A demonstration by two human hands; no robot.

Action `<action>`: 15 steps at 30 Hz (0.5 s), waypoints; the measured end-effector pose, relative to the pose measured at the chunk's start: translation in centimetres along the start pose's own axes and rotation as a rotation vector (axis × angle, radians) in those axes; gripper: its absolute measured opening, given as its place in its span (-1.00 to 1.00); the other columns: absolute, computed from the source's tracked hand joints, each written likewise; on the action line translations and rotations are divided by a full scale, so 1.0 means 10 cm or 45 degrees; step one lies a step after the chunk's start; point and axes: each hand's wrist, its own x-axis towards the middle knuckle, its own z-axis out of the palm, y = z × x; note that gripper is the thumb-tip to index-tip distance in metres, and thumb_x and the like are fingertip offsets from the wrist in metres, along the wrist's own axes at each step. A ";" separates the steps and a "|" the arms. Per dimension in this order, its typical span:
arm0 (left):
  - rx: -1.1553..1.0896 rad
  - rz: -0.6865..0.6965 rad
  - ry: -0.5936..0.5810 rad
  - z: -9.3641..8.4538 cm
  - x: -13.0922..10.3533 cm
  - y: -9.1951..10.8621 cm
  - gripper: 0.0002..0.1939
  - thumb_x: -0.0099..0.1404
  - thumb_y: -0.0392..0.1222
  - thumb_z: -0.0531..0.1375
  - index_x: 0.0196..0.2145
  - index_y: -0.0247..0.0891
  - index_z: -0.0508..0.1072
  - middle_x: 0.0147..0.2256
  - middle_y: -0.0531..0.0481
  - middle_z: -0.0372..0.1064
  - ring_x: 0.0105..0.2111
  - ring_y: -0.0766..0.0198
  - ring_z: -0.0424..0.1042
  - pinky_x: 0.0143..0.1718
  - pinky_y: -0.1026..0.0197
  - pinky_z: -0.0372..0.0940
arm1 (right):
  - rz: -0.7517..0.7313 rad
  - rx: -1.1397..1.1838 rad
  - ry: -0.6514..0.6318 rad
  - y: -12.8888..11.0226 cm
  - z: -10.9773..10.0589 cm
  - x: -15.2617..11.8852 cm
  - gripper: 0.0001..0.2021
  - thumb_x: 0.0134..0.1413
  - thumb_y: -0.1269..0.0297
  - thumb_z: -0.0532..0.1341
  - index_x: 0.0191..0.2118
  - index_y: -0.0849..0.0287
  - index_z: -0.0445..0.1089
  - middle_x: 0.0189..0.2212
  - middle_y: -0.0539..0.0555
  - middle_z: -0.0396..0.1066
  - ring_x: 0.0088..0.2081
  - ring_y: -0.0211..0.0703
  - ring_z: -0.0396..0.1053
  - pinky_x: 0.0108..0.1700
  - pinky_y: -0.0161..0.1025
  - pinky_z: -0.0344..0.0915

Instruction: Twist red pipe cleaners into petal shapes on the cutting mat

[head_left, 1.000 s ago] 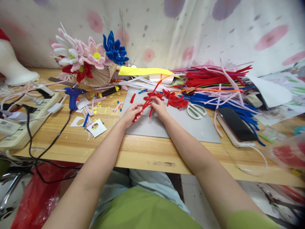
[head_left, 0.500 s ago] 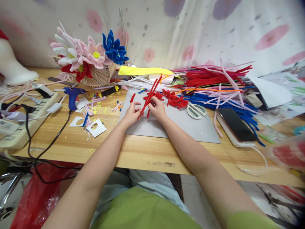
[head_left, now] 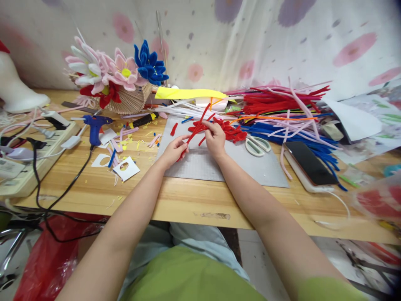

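Note:
Several long red fuzzy stems (head_left: 196,130) cross each other above the grey cutting mat (head_left: 250,169). Their lower ends are pinched in my left hand (head_left: 175,151). To the right, my right hand (head_left: 214,137) has its fingers closed around a red stem that slants down to the left. Red looped pieces (head_left: 233,131) lie in a pile on the mat just beyond and right of my right hand. One short red piece (head_left: 174,129) rests alone near the mat's left side. Green-and-white-handled scissors (head_left: 257,146) lie right of the pile.
A blue glue gun (head_left: 96,127), cut white cards (head_left: 127,168) and scraps lie left of the mat. Fuzzy flowers (head_left: 125,71) stand behind them. Bundled coloured stems (head_left: 282,100) and a phone (head_left: 310,163) are at the right.
My right hand has moved right, away from my left hand, and a red stem has moved with it. The crossed stems have shifted slightly. My left hand has barely moved.

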 end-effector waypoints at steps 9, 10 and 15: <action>0.002 -0.020 0.154 -0.03 0.03 -0.02 -0.65 0.18 -0.31 0.10 -0.05 -0.30 0.35 -0.58 0.16 0.24 -0.73 0.50 0.12 -0.74 0.40 0.02 | 0.138 -0.061 0.282 0.33 -0.14 0.18 -0.64 -0.01 0.38 -0.02 -0.21 0.16 0.49 -0.32 0.10 0.40 -0.18 -0.14 0.34 0.01 -0.10 0.23; 0.059 -0.008 0.147 -0.02 0.03 -0.03 -0.65 0.17 -0.31 0.10 -0.05 -0.30 0.36 -0.58 0.16 0.24 -0.73 0.50 0.12 -0.74 0.40 0.03 | 0.150 -0.055 0.292 0.34 -0.14 0.19 -0.65 -0.01 0.37 -0.02 -0.22 0.17 0.49 -0.31 0.10 0.41 -0.17 -0.14 0.34 0.02 -0.10 0.23; 0.262 0.063 0.108 -0.01 0.04 -0.09 -0.66 0.18 -0.34 0.10 -0.06 -0.28 0.38 -0.59 0.15 0.25 -0.74 0.51 0.12 -0.72 0.40 0.03 | 0.156 -0.089 0.249 0.24 -0.11 0.14 -0.69 -0.05 0.37 0.04 -0.24 0.18 0.48 -0.31 0.10 0.44 -0.20 -0.13 0.35 -0.01 -0.12 0.24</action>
